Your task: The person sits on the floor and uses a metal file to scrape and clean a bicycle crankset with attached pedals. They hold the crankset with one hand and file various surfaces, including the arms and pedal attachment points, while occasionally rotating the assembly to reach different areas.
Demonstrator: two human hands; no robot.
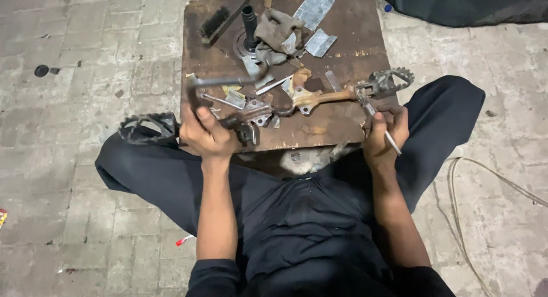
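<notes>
Person seated cross-legged on the floor, both hands on footpeg assembly parts at the near edge of a low wooden desk [342,46].

Left hand [206,132] closed around a dark metal bracket [240,121] at the desk's near-left corner; a toothed footpeg [148,127] hangs off the desk's left edge, just beside that hand. A bent grey lever [225,83] sits just above the hand, on the desk. Right hand [385,134] closed on a thin metal rod tool [383,130], tip up toward the second toothed footpeg [387,82] at the desk's right edge. That footpeg joins a rust-tan bracket arm [319,97] lying mid-desk. Far end of desk: crumpled grey rag [277,34], black brush [216,23], metal sheet scraps [314,9], black cylindrical part [250,23].
</notes>
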